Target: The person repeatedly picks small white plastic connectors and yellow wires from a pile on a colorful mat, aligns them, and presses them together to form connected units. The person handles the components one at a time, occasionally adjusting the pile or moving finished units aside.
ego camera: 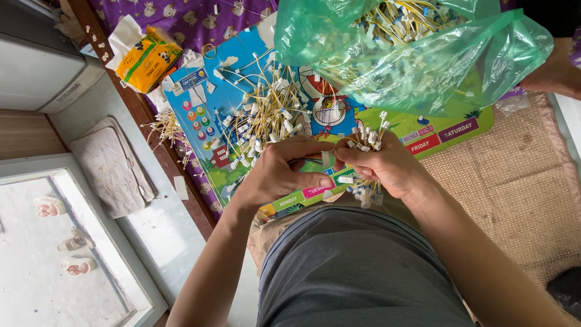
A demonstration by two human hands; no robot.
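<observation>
Head view looks straight down on a person seated at a colourful picture board (451,130) that lies on a purple patterned cloth, and that board serves as the landmark for everything else. Over the board's near edge the right hand (387,166) is clenched around a bundle of short yellow wires (365,140) with white plug ends, the plugs standing up out of the fist and a few tails hanging below it. Just beside it, the left hand (278,172) curls toward the bundle with its thumb and fingertips pinched together; it seems to grip a single wire or plug, though its own fingers hide the piece, so I cannot tell for sure. Across the middle of the board sprawls a loose heap of the same wires (260,118), and over the board's far edge sits a green plastic bag (423,60) stuffed with more. To do this sorting well, I judge the plug ends should be kept level at the top of the fist, each new wire laid parallel to the rest, and the grip kept firm enough that no tails slip out. Off the board's left corner lies a yellow tissue pack (148,60).
</observation>
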